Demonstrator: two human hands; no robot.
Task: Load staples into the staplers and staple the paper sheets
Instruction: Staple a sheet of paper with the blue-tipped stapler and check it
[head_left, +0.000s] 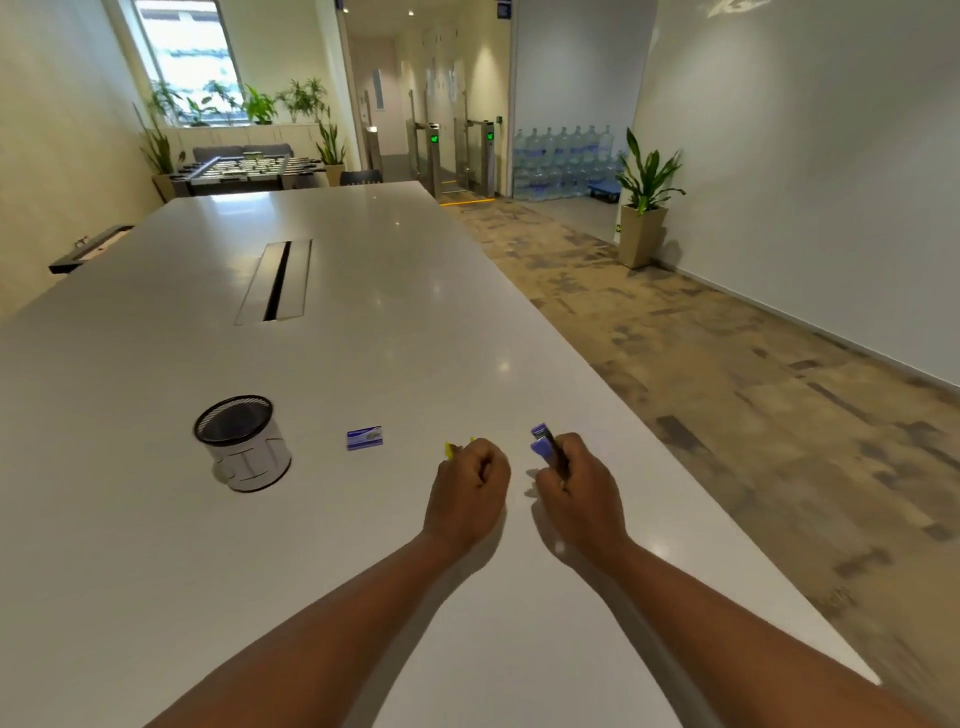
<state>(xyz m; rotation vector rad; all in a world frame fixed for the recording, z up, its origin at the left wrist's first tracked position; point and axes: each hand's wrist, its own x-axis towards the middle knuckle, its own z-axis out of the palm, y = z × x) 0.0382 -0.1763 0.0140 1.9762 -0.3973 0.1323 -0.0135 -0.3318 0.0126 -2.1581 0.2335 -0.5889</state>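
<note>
Farthest to my left on the white worktop (156, 519) stands a black mesh pen cup (242, 442), upright and well apart from my hands. To its right lies a small blue staple box (364, 437), flat on the surface, between the cup and my left hand (467, 493). That hand is curled into a fist around a yellow stapler (451, 450); only a sliver of yellow shows past my knuckles on the far side, so most of it is hidden. Just beside it, not touching, my right hand (576, 499) is closed around a purple stapler (545, 446), whose front end sticks out above my fingers and points away from me. Both forearms reach in from the near edge. Right of the worktop the patterned carpet (727, 389) runs along to a potted plant (644, 202) by the wall.
</note>
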